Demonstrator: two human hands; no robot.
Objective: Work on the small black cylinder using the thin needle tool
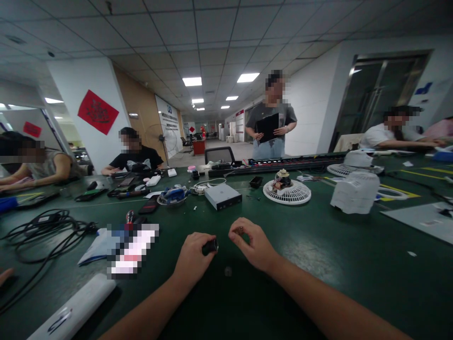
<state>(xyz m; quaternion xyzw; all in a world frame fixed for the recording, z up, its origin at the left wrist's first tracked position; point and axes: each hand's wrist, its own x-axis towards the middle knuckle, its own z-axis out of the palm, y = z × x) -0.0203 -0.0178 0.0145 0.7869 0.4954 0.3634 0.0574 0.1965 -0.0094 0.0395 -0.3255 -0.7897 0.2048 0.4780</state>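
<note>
My left hand (196, 257) is closed round a small black cylinder (211, 246), whose round end points right. Just right of it, my right hand (252, 243) is curled, thumb and fingertips together around something small and brownish (239, 230) that I cannot make out. The two hands are apart, above the green table (283, 293). A small, faint clear piece (228, 271) lies on the table below and between them. Beyond the hands sits a silver box-shaped drive (222, 195) with a black front.
Behind are a round white fan grille (287, 192) with a motor and a white housing (356, 192). At left lie black cables (46, 231), a pouch (101, 245) and a long white object (76, 307). A person (272, 118) stands across the table; others sit around it.
</note>
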